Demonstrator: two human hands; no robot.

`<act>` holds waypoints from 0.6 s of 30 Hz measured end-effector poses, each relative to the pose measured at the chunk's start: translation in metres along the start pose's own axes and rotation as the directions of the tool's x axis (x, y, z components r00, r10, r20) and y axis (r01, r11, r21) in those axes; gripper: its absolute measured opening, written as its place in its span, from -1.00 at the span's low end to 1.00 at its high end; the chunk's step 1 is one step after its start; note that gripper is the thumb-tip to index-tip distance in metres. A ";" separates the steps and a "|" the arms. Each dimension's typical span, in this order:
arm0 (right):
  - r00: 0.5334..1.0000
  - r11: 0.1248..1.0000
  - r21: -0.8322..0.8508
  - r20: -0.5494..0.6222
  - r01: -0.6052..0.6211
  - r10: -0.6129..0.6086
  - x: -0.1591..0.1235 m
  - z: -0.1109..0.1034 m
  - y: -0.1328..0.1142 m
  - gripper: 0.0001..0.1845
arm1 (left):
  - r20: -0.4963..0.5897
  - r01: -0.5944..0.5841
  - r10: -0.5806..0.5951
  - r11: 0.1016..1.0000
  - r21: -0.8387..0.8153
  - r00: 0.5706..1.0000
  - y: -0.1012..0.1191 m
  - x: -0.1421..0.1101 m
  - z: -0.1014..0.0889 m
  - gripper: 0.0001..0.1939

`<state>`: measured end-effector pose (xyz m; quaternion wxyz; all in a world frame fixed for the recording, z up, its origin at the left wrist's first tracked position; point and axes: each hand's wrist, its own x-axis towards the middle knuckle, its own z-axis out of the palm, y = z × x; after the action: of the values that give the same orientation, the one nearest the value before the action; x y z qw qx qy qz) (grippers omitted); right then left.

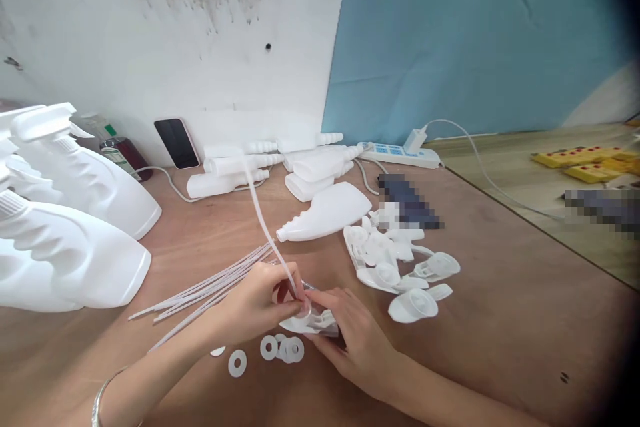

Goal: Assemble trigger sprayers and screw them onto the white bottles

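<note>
My left hand pinches a long thin white dip tube near its lower end, and the tube rises up and leans to the left. That lower end meets a white spray trigger head, partly hidden by my fingers; I cannot tell how deep it sits. From the right, my right hand grips the trigger head. White ring washers lie on the table just below my hands. Several more tubes are spread behind my left forearm. To the right of my hands is a pile of loose trigger heads.
White spray bottles with heads fitted stand at the left. Bottles without heads lie at the back. A phone leans on the wall near a dark red bottle. A power strip and a pixelated dark object are behind the pile.
</note>
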<state>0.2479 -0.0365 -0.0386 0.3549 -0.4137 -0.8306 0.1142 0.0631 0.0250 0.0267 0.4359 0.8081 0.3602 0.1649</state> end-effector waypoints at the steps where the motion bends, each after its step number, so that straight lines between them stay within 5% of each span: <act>1: 1.000 1.000 0.019 0.003 -0.010 0.010 0.000 0.000 0.000 -0.61 | 0.015 0.013 -0.013 1.000 -0.025 1.000 0.000 0.001 -0.004 -0.93; 5: 0.999 0.995 0.090 0.005 -0.047 0.047 -0.001 -0.003 -0.001 -0.62 | 0.074 -0.058 0.070 0.985 -0.161 0.995 -0.004 0.003 -0.027 -0.75; 8: 0.999 0.995 0.095 0.013 -0.043 0.042 0.000 -0.006 -0.003 -0.65 | -0.034 -0.067 0.062 0.983 -0.171 0.997 -0.014 0.006 -0.040 -0.73; 13: 0.999 0.998 0.056 -0.003 0.043 -0.043 0.002 -0.007 -0.006 -0.71 | -0.312 0.061 0.002 0.980 0.191 0.950 -0.045 0.017 -0.035 -0.74; 18: 0.993 0.991 0.063 -0.018 0.121 -0.120 0.001 -0.006 -0.006 -0.73 | -0.300 0.051 0.080 0.914 0.404 0.951 -0.068 0.026 -0.023 -0.80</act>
<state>0.2474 -0.0404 -0.0307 0.3802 -0.3520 -0.8474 0.1163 0.0371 0.0818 -0.0177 0.1951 0.8475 0.4445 0.2146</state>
